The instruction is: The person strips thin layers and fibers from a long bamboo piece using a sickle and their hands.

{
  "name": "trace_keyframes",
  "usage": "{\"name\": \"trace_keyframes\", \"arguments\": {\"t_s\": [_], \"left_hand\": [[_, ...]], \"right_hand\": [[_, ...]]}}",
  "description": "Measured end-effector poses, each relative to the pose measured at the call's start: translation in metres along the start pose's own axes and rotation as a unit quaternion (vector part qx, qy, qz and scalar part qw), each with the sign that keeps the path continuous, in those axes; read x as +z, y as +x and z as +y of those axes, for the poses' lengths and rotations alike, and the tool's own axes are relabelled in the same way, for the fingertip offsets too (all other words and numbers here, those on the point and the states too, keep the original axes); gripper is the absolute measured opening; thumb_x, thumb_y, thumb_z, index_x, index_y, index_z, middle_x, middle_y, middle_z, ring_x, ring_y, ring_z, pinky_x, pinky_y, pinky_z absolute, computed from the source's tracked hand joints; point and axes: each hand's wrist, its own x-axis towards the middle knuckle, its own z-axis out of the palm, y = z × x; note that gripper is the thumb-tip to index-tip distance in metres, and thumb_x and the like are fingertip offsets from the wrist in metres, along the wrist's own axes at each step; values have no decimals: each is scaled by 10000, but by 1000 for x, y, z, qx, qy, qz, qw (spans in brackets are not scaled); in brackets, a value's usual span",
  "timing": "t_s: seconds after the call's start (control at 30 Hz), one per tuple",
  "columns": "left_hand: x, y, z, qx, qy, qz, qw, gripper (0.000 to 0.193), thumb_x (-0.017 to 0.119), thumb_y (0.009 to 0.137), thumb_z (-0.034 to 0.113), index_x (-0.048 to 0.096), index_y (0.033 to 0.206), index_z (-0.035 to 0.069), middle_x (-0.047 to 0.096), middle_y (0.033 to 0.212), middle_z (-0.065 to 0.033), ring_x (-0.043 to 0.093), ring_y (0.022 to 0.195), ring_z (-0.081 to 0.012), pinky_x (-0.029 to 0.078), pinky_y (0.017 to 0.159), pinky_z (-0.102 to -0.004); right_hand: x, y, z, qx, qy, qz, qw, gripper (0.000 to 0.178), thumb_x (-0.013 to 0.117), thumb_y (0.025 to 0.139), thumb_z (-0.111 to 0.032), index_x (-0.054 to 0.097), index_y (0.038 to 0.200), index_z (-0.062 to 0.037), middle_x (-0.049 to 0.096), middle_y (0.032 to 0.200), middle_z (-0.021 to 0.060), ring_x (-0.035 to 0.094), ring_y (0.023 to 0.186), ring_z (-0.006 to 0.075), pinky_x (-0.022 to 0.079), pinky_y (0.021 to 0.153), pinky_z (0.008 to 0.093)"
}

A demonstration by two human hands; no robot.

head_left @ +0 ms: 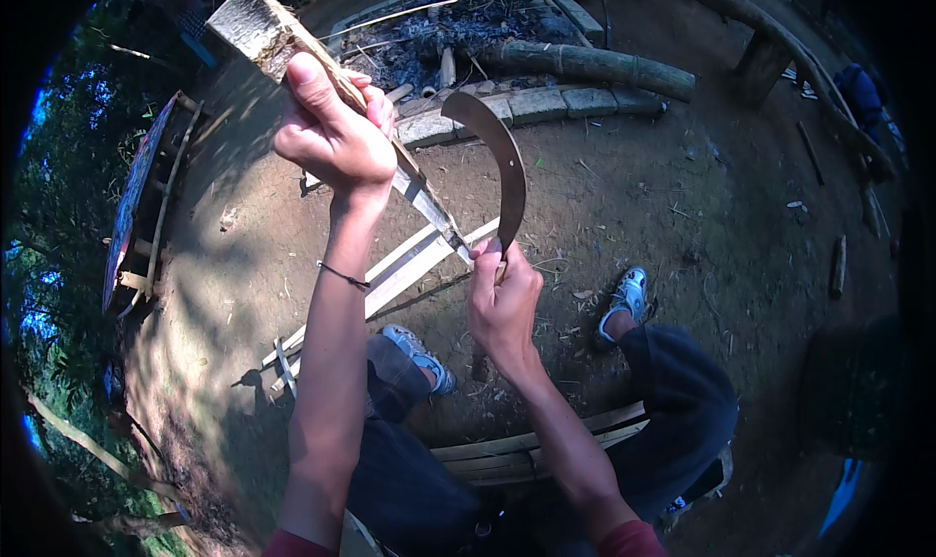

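Observation:
My left hand [336, 133] is closed around a long split bamboo strip [422, 198], its thumb on the inner face. The broad pale end [255, 28] of the strip juts up past that hand, and its narrow end slants down to my right hand [504, 298]. That hand grips a sickle [511, 172] by its handle, mostly hidden in my fingers. The dark curved blade rises above the fist and hooks to the left. My right thumb and forefinger are at the strip's lower end; whether they pinch it, I cannot tell.
Pale split slats [405, 269] lie on the dirt ground beyond my left foot. Farther off, a brick-edged fire pit [546, 105] holds ash and a thick bamboo pole [595, 64]. A low bench [156, 201] stands at left, a log rail [780, 30] at right. Slats [507, 457] lie beneath my legs.

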Motion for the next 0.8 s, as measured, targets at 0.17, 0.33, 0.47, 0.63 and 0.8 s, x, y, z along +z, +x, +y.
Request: {"name": "trace_keyframes", "arguments": {"t_s": [0.17,0.33,0.47,0.63,0.8], "left_hand": [[22,0,-5,25,28,30,999,591,441,989,501,470,710,-19,445,464,-39,443,357,-104,332,333,-239],[8,-2,-3,-21,-9,18,1000,570,428,1004,469,468,718,-22,442,472,-41,444,355,-104,326,324,-234],[4,3,-4,-6,-15,9,1000,566,442,998,469,465,716,-21,449,502,-38,457,368,-102,333,332,-232],[-2,3,-3,-5,2,-3,1000,584,412,1003,488,473,707,-12,456,474,-44,453,357,-101,327,331,-235],[6,1,-1,-1,-15,-6,1000,606,421,1000,491,475,699,-33,444,468,-47,444,351,-112,328,327,-240]], "right_hand": [[43,-34,93,43,-159,-29,986,125,507,898,-77,485,885,45,555,604,272,613,600,456,447,544,524],[47,-33,133,44,-74,-17,996,240,463,958,-174,516,864,40,516,555,253,562,507,428,419,496,493],[39,-38,130,226,146,-55,962,335,411,998,-226,547,839,36,487,507,160,526,430,263,389,447,408],[11,-20,55,28,-4,-14,999,239,460,970,-162,565,876,31,506,525,118,538,460,181,378,457,357],[9,-8,20,14,-27,9,1000,231,458,967,-146,559,860,32,476,499,119,515,437,218,367,451,370]]}}
